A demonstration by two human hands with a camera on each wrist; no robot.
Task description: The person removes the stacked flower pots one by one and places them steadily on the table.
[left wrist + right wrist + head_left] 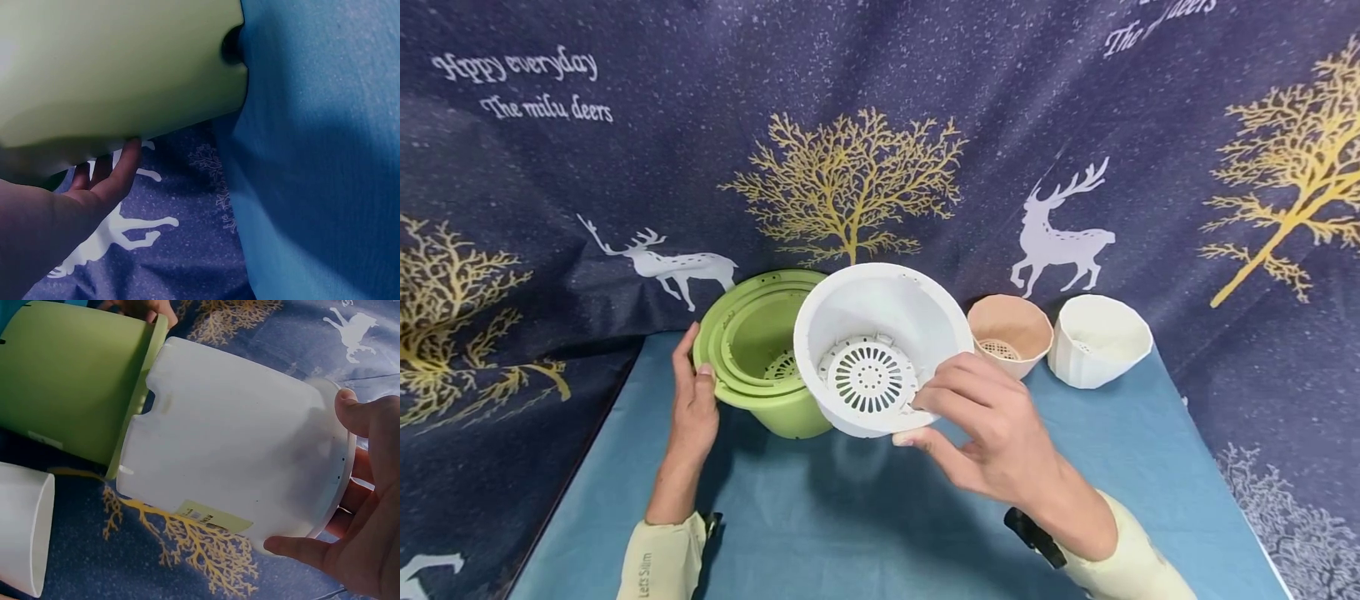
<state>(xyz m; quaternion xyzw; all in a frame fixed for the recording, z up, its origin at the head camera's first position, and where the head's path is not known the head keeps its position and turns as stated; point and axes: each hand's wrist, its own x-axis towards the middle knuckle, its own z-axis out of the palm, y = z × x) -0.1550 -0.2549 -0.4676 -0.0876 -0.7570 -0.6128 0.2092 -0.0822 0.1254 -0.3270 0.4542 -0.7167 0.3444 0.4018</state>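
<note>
My left hand [694, 421] holds the left rim of a green flower pot [793, 414], with more green pots nested inside it; their open mouths tilt toward me. In the left wrist view, its fingers lie along the green pot's side [125, 69]. To the right, my right hand [996, 429] grips the near rim of a white flower pot [880, 304], which has a round slotted bottom. The white pot is raised and tilted, partly covering the green one. A label [215, 514] shows on the white pot's outside in the right wrist view.
A small terracotta-pink pot [1026, 325] and a small faceted white pot [1075, 358] stand at the back right of the blue-covered table [775, 533]. Behind them hangs a dark blue cloth [685, 167] with printed deer and gold trees.
</note>
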